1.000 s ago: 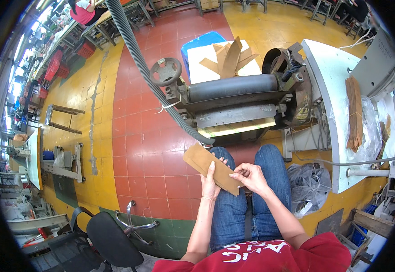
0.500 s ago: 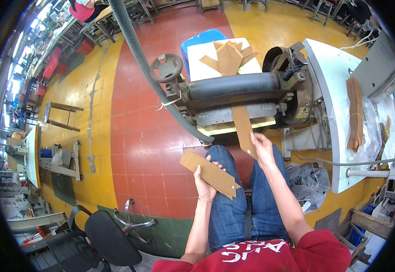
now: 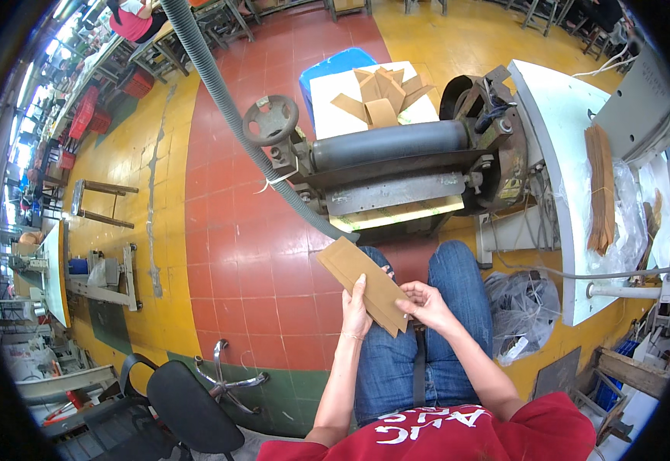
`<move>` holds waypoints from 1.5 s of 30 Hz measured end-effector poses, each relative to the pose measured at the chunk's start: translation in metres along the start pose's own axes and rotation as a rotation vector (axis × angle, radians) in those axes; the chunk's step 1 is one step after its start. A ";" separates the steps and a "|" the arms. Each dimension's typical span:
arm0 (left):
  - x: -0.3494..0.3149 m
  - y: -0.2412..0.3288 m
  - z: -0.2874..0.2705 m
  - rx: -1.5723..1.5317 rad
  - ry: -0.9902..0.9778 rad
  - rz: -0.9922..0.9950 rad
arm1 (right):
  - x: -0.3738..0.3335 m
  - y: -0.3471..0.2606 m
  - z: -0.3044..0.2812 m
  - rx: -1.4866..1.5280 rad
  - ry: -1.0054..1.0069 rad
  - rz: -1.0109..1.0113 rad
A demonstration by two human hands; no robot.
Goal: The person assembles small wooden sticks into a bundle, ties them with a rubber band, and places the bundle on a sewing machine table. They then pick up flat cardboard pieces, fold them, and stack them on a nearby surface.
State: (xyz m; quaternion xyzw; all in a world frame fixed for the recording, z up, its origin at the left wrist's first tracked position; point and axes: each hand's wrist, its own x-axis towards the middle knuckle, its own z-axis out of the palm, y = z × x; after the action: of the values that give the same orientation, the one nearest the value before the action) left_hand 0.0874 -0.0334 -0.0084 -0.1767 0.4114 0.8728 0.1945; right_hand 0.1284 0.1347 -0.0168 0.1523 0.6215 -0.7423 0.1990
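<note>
My left hand grips a small stack of flat tan leather-like strips, held over my left thigh, its thumb on top. At the near right end of the stack, my right hand pinches the edge of a strip between thumb and fingers. Ahead of my knees stands a roller machine with a dark roller and a metal feed plate. Behind the roller, one strip comes out onto a white board, where several more tan strips lie in a loose heap.
A ribbed grey hose runs down left of the machine, past a handwheel. To the right, a white table carries a bundle of tan strips and plastic wrap. A black swivel chair stands at lower left.
The strip that lay on the feed plate under my right hand has gone through the roller. My right hand has drawn back to the stack, which my left hand has kept holding.
</note>
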 end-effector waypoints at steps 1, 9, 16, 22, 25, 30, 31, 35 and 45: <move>0.000 -0.001 0.001 0.016 0.026 0.022 | -0.004 -0.007 0.004 -0.048 -0.020 0.015; -0.004 0.005 0.004 -0.076 0.075 0.126 | 0.026 -0.036 -0.001 -0.257 0.407 -0.376; -0.006 0.008 -0.004 -0.067 -0.008 0.114 | 0.051 -0.017 -0.027 0.215 0.429 -0.036; -0.007 0.001 -0.008 -0.196 -0.088 0.052 | 0.087 -0.037 -0.018 0.536 0.282 -0.165; -0.008 0.001 -0.008 -0.336 -0.208 0.011 | 0.112 -0.046 -0.011 0.549 0.353 -0.173; -0.006 -0.003 -0.004 -0.133 -0.090 -0.050 | 0.072 -0.015 -0.003 0.338 0.363 0.176; -0.005 -0.003 -0.003 -0.109 -0.084 -0.027 | 0.055 -0.008 -0.004 0.363 0.248 0.204; -0.006 -0.004 -0.003 -0.031 -0.048 0.002 | 0.001 0.008 -0.002 0.064 0.001 0.099; 0.000 -0.003 -0.001 -0.033 0.190 0.157 | 0.002 -0.030 0.003 -0.313 0.157 -0.129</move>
State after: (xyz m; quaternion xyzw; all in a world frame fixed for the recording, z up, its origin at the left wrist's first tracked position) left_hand 0.0887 -0.0327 -0.0115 -0.2289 0.4261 0.8714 0.0827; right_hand 0.1125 0.1357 0.0090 0.1371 0.7513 -0.6336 0.1232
